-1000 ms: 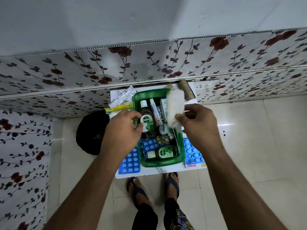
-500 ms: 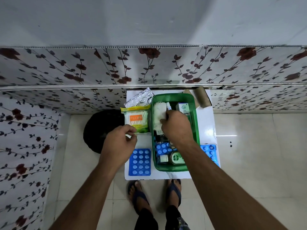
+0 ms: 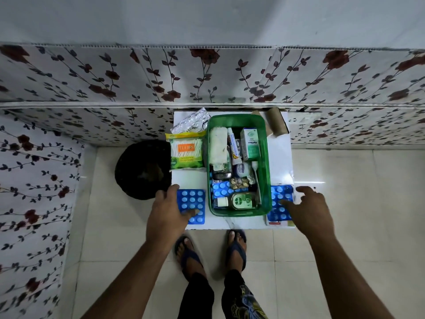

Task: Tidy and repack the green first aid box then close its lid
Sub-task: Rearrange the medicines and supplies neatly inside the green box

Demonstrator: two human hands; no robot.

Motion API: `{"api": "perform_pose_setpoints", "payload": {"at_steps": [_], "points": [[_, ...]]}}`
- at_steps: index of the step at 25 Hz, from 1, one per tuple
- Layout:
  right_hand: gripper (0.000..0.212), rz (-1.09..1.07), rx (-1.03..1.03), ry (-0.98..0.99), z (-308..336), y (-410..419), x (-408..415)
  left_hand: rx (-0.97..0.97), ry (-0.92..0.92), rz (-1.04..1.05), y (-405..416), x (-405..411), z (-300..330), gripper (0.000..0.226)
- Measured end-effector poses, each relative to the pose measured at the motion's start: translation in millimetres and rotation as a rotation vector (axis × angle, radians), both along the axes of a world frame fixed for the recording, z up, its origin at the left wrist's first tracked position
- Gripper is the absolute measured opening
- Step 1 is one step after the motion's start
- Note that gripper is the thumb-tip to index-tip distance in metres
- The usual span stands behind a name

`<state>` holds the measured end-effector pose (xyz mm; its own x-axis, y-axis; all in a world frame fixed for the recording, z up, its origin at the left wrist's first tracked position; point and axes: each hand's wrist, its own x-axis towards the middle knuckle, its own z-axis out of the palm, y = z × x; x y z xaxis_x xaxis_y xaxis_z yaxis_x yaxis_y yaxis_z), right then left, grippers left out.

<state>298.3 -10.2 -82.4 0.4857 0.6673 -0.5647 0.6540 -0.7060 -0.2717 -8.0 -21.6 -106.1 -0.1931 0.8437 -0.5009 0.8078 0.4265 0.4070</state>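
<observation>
While gauze roll [image 3: 218,146] now lies in green box [image 3: 264,180], both hands, fingers spread, moved onto blue blister packs.

A single head-worn wide-angle camera looked steeply down from standing height, facing a floral-panelled wall [image 3: 207,74] that bowed across the top of the frame. The small white table [image 3: 280,162] sat near the centre, directly below and ahead, with both forearms reaching in from the bottom corners and the person's sandalled feet [image 3: 211,249] visible underneath. No second view was given.
</observation>
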Motion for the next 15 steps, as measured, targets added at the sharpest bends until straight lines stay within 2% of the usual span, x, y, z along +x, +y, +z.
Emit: {"api": "perform_pose_setpoints", "payload": {"at_steps": [3,6,11,15], "points": [[0.056,-0.056,0.042,0.031,-17,-3,3,0.060,0.023,-0.006,0,5,-7,0.066],[0.050,-0.138,0.064,0.061,-20,-4,7,0.115,-0.003,0.036,1,4,-9,0.049],[0.047,-0.226,0.108,0.154,-14,-5,11,0.157,-0.155,0.152,3,-8,10,0.031],[0.035,-0.290,0.120,0.271,-8,-3,20,0.319,-0.289,0.292,20,-21,65,0.038]]}}
